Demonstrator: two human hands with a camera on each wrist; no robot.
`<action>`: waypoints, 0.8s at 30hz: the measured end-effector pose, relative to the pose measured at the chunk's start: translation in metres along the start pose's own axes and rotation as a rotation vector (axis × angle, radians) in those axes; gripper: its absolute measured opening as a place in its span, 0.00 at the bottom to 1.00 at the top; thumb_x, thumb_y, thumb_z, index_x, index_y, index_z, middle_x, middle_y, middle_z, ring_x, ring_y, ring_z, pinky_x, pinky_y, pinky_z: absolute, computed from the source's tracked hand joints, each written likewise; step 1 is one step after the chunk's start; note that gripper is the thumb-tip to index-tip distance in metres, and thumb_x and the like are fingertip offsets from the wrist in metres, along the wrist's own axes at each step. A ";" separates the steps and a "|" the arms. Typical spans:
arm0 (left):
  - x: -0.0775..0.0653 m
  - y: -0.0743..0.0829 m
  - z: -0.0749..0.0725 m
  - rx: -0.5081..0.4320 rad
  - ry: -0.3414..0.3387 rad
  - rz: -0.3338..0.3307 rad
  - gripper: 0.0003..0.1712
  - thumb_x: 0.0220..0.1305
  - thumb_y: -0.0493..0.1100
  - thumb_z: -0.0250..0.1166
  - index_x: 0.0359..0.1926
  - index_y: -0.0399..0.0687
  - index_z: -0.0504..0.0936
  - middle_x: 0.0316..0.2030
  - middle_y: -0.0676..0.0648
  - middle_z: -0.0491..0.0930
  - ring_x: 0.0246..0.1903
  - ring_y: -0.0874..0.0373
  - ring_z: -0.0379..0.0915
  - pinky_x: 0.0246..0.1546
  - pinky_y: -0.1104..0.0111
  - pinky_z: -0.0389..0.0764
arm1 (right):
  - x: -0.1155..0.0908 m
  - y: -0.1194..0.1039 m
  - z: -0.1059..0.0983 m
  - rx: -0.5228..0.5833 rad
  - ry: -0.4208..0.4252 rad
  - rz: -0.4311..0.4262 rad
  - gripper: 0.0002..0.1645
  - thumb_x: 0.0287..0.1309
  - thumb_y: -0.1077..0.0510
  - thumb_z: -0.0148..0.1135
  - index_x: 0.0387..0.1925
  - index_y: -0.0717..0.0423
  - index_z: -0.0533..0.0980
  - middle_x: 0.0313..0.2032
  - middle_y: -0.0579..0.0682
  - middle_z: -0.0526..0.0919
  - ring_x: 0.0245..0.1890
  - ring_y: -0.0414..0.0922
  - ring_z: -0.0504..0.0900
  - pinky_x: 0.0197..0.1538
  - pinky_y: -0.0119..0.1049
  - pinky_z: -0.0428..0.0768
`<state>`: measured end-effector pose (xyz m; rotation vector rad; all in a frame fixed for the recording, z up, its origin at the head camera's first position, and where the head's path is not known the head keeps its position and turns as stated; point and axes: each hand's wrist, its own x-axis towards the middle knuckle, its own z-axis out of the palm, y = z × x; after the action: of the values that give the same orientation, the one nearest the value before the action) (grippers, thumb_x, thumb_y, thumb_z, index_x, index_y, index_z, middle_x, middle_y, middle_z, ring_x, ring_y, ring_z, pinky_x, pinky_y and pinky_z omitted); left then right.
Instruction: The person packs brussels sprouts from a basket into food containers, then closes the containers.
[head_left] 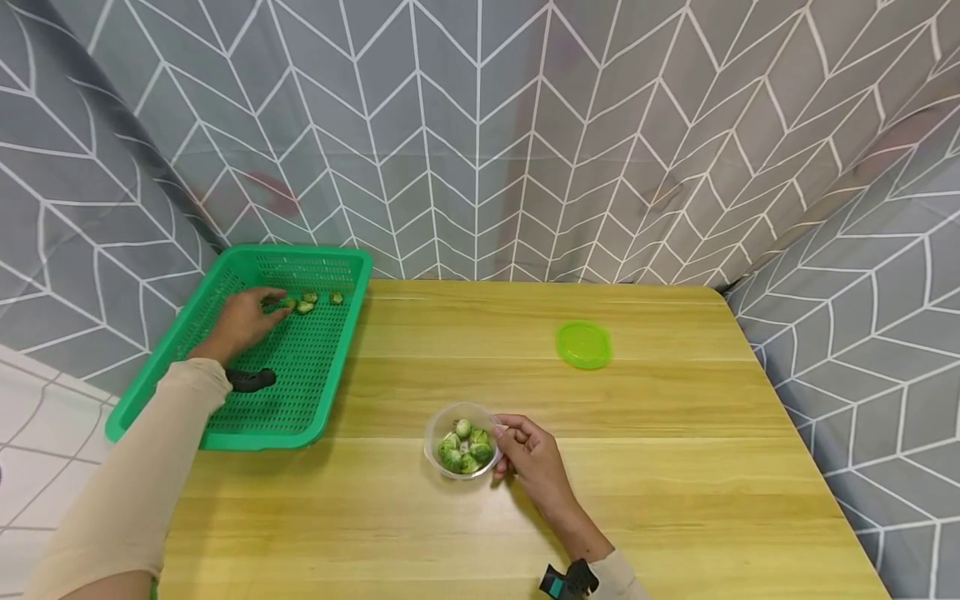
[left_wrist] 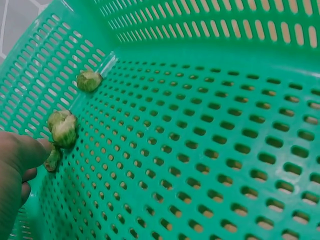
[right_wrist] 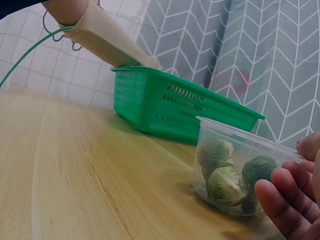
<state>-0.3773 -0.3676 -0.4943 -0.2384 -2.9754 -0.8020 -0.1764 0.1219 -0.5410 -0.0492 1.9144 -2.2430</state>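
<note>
In the head view my left hand (head_left: 242, 321) reaches into a green perforated basket (head_left: 358, 308). Its thumb and fingers are spread apart, with the tips at a Brussels sprout (left_wrist: 51, 159) in the far part of the basket. Whether they grip it is hard to see. Close by lie a few other Brussels sprouts (left_wrist: 64, 131), and one sprout (left_wrist: 89, 80) sits apart. My right hand (head_left: 528, 458) holds the rim of a clear round plastic tub (head_left: 433, 454) on the table, thumb at the rim and fingers along the side. Several Brussels sprouts (right_wrist: 227, 185) are inside.
A bright green lid (head_left: 584, 344) lies on the wooden table (head_left: 675, 467) toward the back right. Grey patterned curtains (head_left: 480, 142) hang behind and at the sides. A black wrist camera mount (head_left: 251, 380) on the left arm hangs over the basket.
</note>
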 end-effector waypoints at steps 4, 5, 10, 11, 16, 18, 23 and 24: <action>0.004 -0.003 0.002 0.011 -0.023 -0.003 0.27 0.73 0.45 0.63 0.65 0.31 0.74 0.57 0.27 0.76 0.49 0.32 0.77 0.45 0.40 0.78 | 0.000 0.001 -0.001 0.002 -0.005 0.000 0.21 0.69 0.53 0.64 0.58 0.61 0.78 0.28 0.61 0.79 0.20 0.43 0.80 0.25 0.35 0.85; 0.005 -0.003 0.002 0.009 -0.029 -0.006 0.27 0.73 0.44 0.63 0.65 0.31 0.74 0.57 0.26 0.76 0.50 0.31 0.76 0.45 0.40 0.78 | 0.000 0.001 -0.001 0.000 -0.007 -0.001 0.22 0.69 0.52 0.64 0.58 0.61 0.78 0.28 0.60 0.80 0.20 0.43 0.80 0.25 0.36 0.85; 0.007 -0.002 0.004 0.009 -0.047 -0.012 0.25 0.73 0.41 0.62 0.64 0.30 0.73 0.57 0.25 0.76 0.53 0.30 0.74 0.48 0.39 0.77 | 0.000 0.002 -0.001 -0.005 -0.015 0.002 0.22 0.69 0.52 0.63 0.58 0.61 0.77 0.28 0.57 0.80 0.20 0.43 0.81 0.26 0.37 0.86; 0.008 -0.001 0.005 0.012 -0.047 -0.010 0.25 0.73 0.41 0.62 0.64 0.29 0.73 0.57 0.25 0.76 0.53 0.30 0.74 0.48 0.39 0.77 | 0.000 0.002 -0.001 -0.003 -0.016 0.003 0.22 0.70 0.52 0.63 0.58 0.61 0.77 0.28 0.56 0.80 0.20 0.43 0.81 0.26 0.37 0.86; 0.012 -0.001 0.007 0.041 -0.038 0.021 0.24 0.72 0.39 0.62 0.63 0.29 0.74 0.54 0.25 0.77 0.50 0.30 0.76 0.46 0.39 0.77 | 0.000 0.002 -0.001 0.004 -0.010 0.012 0.22 0.69 0.52 0.64 0.58 0.62 0.77 0.28 0.57 0.81 0.20 0.43 0.80 0.26 0.35 0.85; 0.013 -0.002 0.008 0.050 -0.027 0.036 0.23 0.72 0.39 0.62 0.62 0.29 0.75 0.53 0.25 0.78 0.48 0.30 0.77 0.45 0.39 0.77 | 0.000 0.002 -0.001 0.003 -0.007 0.014 0.22 0.69 0.52 0.64 0.58 0.61 0.77 0.29 0.58 0.81 0.20 0.43 0.80 0.26 0.34 0.85; 0.017 -0.006 0.012 0.050 -0.017 0.040 0.21 0.72 0.38 0.62 0.60 0.28 0.76 0.51 0.25 0.79 0.48 0.29 0.77 0.44 0.39 0.77 | 0.001 0.003 -0.002 -0.001 -0.010 0.015 0.23 0.70 0.52 0.63 0.58 0.62 0.77 0.29 0.59 0.81 0.20 0.43 0.81 0.26 0.35 0.85; 0.018 -0.007 0.012 0.049 -0.016 0.038 0.21 0.72 0.38 0.62 0.60 0.28 0.77 0.51 0.25 0.79 0.47 0.29 0.77 0.44 0.39 0.77 | 0.001 0.003 -0.002 -0.004 -0.011 0.015 0.23 0.70 0.52 0.63 0.58 0.62 0.77 0.29 0.59 0.81 0.20 0.43 0.81 0.27 0.36 0.86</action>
<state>-0.3961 -0.3648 -0.5068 -0.2991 -2.9908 -0.7262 -0.1776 0.1233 -0.5444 -0.0473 1.9075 -2.2244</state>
